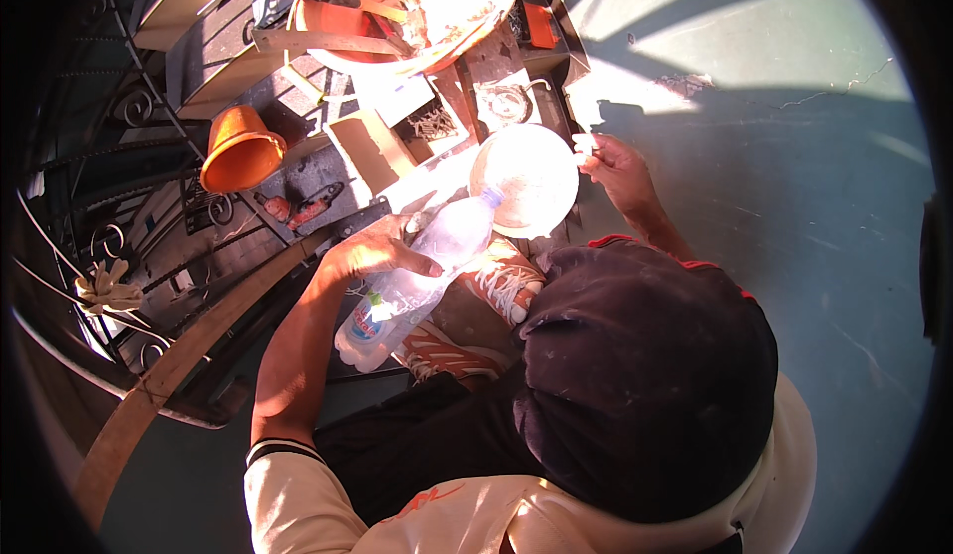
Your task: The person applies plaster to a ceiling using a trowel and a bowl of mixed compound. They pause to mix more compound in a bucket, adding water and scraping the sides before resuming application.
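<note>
My left hand grips a clear plastic water bottle around its middle. The bottle is tilted, with its open mouth over the near rim of a round pale bowl. My right hand is raised beside the bowl's right edge and pinches a small white cap between its fingertips. The bowl sits in bright sunlight, so I cannot tell what is in it. My dark cap fills the lower middle of the view.
A large orange basin with tools lies at the top, and a small orange pot to the left. Red-handled pliers, a cardboard box and patterned shoes crowd the work area. Black iron railing runs on the left, teal floor on the right.
</note>
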A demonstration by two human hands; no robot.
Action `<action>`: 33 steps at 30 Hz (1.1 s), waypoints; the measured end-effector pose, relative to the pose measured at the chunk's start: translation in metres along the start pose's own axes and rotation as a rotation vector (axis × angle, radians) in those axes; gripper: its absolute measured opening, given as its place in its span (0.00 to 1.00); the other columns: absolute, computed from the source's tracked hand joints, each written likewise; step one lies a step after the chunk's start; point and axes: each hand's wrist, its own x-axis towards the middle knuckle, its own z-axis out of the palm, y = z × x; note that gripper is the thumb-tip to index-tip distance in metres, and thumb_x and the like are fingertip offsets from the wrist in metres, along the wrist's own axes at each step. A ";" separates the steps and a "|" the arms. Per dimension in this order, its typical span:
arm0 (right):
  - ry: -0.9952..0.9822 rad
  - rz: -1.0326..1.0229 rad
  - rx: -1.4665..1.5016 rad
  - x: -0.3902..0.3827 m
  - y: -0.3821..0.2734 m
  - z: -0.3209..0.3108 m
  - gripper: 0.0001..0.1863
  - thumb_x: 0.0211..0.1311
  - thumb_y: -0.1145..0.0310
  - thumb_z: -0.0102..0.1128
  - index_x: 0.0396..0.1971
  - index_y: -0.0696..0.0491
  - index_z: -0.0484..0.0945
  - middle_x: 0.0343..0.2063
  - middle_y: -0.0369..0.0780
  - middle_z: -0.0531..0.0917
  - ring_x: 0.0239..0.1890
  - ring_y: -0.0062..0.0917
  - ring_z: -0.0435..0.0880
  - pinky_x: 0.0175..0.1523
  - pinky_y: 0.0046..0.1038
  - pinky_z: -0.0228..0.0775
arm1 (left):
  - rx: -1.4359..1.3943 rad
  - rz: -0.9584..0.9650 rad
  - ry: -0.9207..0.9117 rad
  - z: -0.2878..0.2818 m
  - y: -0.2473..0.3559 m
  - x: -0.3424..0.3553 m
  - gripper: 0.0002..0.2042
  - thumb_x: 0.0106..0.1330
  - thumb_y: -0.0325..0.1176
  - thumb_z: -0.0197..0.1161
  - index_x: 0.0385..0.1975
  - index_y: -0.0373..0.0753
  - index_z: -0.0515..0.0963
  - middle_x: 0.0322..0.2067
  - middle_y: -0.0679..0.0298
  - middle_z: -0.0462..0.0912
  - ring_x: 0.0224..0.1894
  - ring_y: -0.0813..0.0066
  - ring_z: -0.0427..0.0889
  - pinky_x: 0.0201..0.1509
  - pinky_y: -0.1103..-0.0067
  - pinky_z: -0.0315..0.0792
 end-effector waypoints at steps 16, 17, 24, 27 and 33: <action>0.025 -0.024 0.006 0.000 -0.007 0.003 0.22 0.69 0.75 0.63 0.62 0.57 0.78 0.39 0.34 0.86 0.39 0.13 0.81 0.45 0.20 0.74 | 0.002 -0.099 -0.176 -0.002 0.010 -0.004 0.57 0.46 0.39 0.82 0.80 0.42 0.56 0.72 0.52 0.69 0.73 0.60 0.67 0.77 0.67 0.60; 0.059 -0.060 -0.087 0.001 -0.007 0.004 0.20 0.68 0.76 0.63 0.59 0.57 0.79 0.37 0.34 0.85 0.37 0.13 0.81 0.42 0.19 0.74 | -0.011 -0.128 -0.248 -0.006 0.008 -0.002 0.55 0.48 0.38 0.81 0.80 0.42 0.56 0.71 0.51 0.70 0.71 0.59 0.70 0.75 0.67 0.64; -0.176 -0.414 -0.171 0.057 0.030 -0.009 0.23 0.63 0.73 0.76 0.55 0.61 0.78 0.42 0.43 0.87 0.45 0.26 0.90 0.51 0.27 0.83 | 0.207 0.194 -0.063 -0.005 0.039 -0.024 0.41 0.58 0.44 0.76 0.72 0.36 0.68 0.58 0.55 0.82 0.58 0.66 0.77 0.65 0.71 0.69; -0.353 -0.219 0.025 0.055 -0.022 0.011 0.20 0.68 0.75 0.71 0.57 0.62 0.79 0.45 0.45 0.88 0.49 0.28 0.89 0.56 0.29 0.81 | 0.167 0.270 -0.032 -0.016 0.049 -0.022 0.40 0.58 0.44 0.76 0.70 0.35 0.69 0.57 0.55 0.82 0.57 0.66 0.78 0.64 0.71 0.69; -0.517 -0.208 0.077 0.028 -0.059 0.038 0.20 0.69 0.75 0.70 0.59 0.59 0.80 0.42 0.38 0.88 0.48 0.18 0.87 0.58 0.22 0.78 | 0.094 0.212 -0.146 -0.006 0.041 -0.047 0.40 0.57 0.44 0.76 0.69 0.35 0.69 0.57 0.56 0.81 0.57 0.67 0.77 0.64 0.71 0.69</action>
